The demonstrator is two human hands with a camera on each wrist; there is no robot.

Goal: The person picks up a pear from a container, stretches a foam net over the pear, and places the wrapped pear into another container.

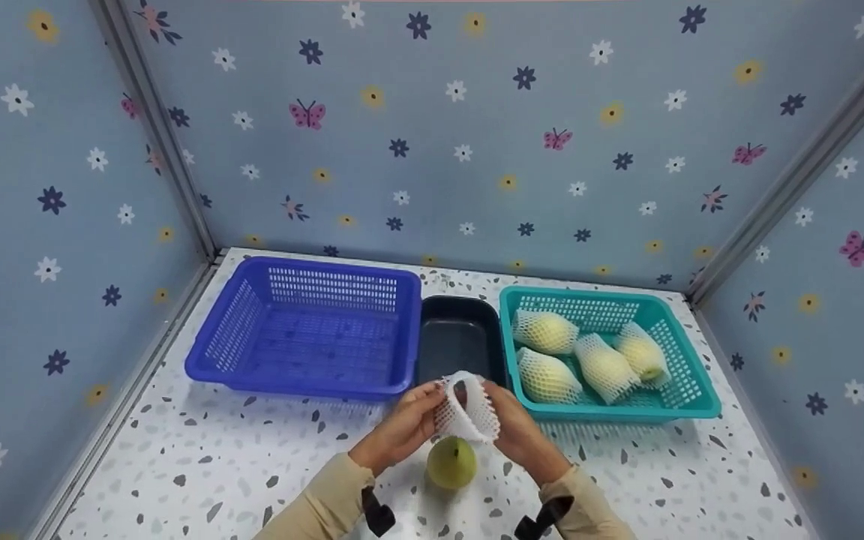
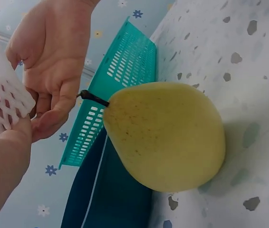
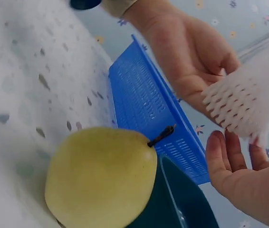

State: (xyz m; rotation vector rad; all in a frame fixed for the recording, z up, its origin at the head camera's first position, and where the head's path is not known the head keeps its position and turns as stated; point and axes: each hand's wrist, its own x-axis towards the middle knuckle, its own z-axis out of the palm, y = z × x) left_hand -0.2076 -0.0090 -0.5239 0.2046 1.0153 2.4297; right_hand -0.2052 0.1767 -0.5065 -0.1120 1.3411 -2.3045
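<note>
Both hands hold a white foam fruit net (image 1: 469,412) by its sides, its mouth spread into an oval. My left hand (image 1: 408,424) grips its left side, and my right hand (image 1: 514,427) has its right side. In the left wrist view the foam net (image 2: 1,97) partly hides the left fingers. Just below the net, a bare yellow-green pear (image 1: 451,463) stands on the table with its dark stem up; neither hand touches it. Seen from the right wrist, the pear (image 3: 101,178) is close to the camera, with the net (image 3: 244,102) above and beyond it.
A teal basket (image 1: 619,412) on the right contains several pears in foam nets (image 1: 607,367). On the left stands a blue-purple basket (image 1: 312,386) with nothing in it. Between them sits a dark tray (image 1: 458,341), partly behind the hands. Flower-patterned walls (image 1: 432,150) enclose the speckled table (image 1: 199,465).
</note>
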